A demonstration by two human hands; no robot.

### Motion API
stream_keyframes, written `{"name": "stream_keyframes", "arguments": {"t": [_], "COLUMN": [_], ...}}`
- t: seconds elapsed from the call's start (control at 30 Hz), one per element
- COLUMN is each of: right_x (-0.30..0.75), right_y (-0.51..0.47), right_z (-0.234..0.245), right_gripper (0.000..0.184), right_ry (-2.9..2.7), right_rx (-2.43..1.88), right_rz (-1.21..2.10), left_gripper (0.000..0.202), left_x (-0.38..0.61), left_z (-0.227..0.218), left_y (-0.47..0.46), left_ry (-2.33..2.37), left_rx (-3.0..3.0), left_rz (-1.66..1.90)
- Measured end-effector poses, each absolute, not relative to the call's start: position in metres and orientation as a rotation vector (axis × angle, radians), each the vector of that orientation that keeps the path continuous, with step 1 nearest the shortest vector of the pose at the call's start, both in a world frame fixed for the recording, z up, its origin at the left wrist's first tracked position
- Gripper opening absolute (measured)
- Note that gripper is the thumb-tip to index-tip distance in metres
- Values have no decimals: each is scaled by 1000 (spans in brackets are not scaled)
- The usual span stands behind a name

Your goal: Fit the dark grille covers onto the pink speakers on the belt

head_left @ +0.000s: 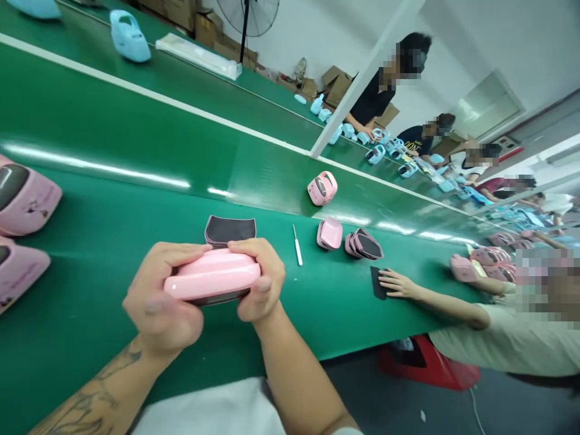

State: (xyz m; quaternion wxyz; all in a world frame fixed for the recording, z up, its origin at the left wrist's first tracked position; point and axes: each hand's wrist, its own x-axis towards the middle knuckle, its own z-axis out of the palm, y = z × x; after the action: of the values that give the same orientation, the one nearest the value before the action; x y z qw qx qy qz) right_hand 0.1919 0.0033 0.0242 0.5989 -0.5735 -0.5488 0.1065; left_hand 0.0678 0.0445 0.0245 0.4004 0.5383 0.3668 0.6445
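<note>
Between my two hands I hold a glossy pink plastic housing [212, 273] with a dark panel on its underside. My left hand [165, 299] wraps round its left end, thumb along the near side. At the other end, my right hand [263, 278] grips with its fingers over the top and its thumb on the near edge. Just behind the housing lies a dark curved panel with a pink rim [231, 229], partly hidden by my hands. A white-handled screwdriver [298, 249] rests on the green table to the right of my right hand.
Stacked pink covers [330, 233] and dark panels [365, 243] stand right of the screwdriver. A finished-looking pink unit [322, 188] sits on the green belt. More pink units [27, 199] are at the left. A co-worker's hand [396, 284] touches a black sheet [377, 284] at right.
</note>
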Motion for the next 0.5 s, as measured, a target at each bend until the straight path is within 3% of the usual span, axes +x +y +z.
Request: {"name": "stream_keyframes", "arguments": {"t": [0.17,0.33,0.43,0.5], "right_x": [186,177,181,186], "right_y": [10,0,-14,-22], "right_z": [24,16,10,2], "right_gripper": [64,73,63,77], "right_ry": [-1059,-1041,-1243,-1389], "right_rx": [-1256,-1148,-1113,-1126], "right_rz": [265,398,508,593], "left_gripper": [60,65,68,68], "left_x": [75,64,54,46], "left_z": [33,38,43,44], "left_y": [51,54,53,53], "left_ry": [865,885,911,939], "left_rx": [1540,1447,1276,1142], "left_rz": [1752,1654,1538,1462]}}
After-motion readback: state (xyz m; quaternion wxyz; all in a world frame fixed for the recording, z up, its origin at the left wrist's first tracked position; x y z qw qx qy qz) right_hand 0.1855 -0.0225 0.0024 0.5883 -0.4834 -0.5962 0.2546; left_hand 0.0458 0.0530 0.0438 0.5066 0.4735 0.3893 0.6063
